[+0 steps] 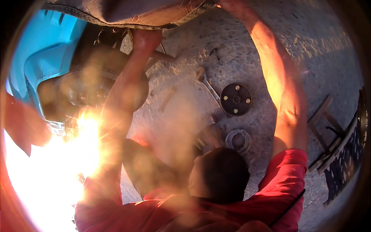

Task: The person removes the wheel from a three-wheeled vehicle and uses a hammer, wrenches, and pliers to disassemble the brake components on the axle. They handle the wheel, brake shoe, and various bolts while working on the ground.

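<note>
We see rough grey ground (266, 127): studded black disc (236, 101); wrench (210, 90) just left of disc, pale ring (230, 140) nearer us, wooden frame (339, 146) well right.

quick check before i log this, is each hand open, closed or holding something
Left hand: cannot be told, mostly hidden behind the brown fabric.
Right hand: cannot be told, cut off at the picture's top edge.

A glossy turquoise body panel (54, 42) stands to my left, beside a dark, rounded, wheel-like part (143, 92). On rough grey ground (324, 69) I see a long metal spanner (210, 91), one end at the edge of a round black disc with four pale bolt heads (232, 98). Near that disc lies a pale, flat ring (229, 140). To my right is a brown, bar-built frame (322, 110).
</note>
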{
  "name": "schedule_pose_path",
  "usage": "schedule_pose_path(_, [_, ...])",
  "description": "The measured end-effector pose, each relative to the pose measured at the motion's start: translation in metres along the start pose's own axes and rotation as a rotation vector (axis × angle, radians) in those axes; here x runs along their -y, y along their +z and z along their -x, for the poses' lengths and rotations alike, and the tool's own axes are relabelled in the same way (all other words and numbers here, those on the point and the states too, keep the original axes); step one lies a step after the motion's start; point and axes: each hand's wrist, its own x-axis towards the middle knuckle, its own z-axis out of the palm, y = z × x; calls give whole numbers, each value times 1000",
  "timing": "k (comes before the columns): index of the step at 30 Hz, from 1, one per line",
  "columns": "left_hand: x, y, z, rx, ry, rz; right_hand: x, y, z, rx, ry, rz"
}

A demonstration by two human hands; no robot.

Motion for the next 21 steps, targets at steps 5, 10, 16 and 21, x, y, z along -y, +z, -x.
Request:
schedule_pose_path(5, [24,43,-19,-305,335,117,-6,-14,-2,-1,29,-44])
schedule_pose_path(10, [17,42,-16,-399,416,-225,-11,-13,-9,15,39,-83])
schedule_pose_path(16, [26,44,-6,-210,217,410,-1,-7,-18,148,90,-92])
schedule_pose_path(21, [34,57,-19,-137,147,456,31,-30,-9,-27,58,125])
